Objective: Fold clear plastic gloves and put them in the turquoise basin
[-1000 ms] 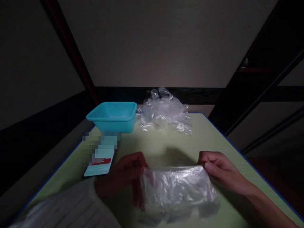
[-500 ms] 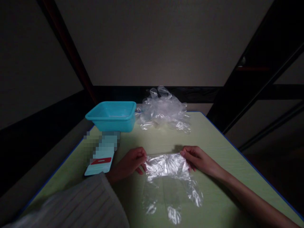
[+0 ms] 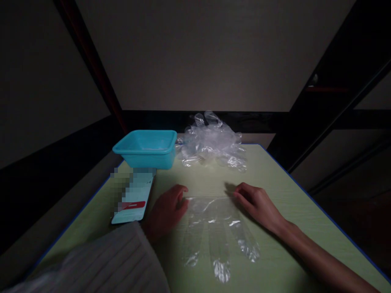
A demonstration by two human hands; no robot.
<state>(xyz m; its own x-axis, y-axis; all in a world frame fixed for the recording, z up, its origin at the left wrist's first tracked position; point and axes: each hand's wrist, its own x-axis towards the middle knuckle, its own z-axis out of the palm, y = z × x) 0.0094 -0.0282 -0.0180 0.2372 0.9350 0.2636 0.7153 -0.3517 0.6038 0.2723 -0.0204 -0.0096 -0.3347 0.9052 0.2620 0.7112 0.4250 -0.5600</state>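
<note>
A clear disposable plastic glove (image 3: 218, 232) lies spread on the table, its cuff edge away from me and its fingers pointing towards me. My left hand (image 3: 169, 211) is beside the cuff's left corner, thumb and forefinger apart with nothing visible between them. At the right corner of the cuff, my right hand (image 3: 258, 203) has its thumb and forefinger close together on the thin film. Just how much film it pinches is hard to see. Behind, a heap of similar clear gloves (image 3: 210, 142) rests at the table's far edge.
A turquoise plastic basin (image 3: 145, 151) stands at the far left of the table. In front of it lies a phone (image 3: 134, 199) with a lit, partly blurred screen, near my left sleeve (image 3: 122, 260). The pale green table (image 3: 269, 175) has a blue edge, with a wall behind.
The glove's cuff, bunched and shiny before, now lies flatter and smoother. My left fingers have parted from its left corner. My right hand stays near the right corner.
</note>
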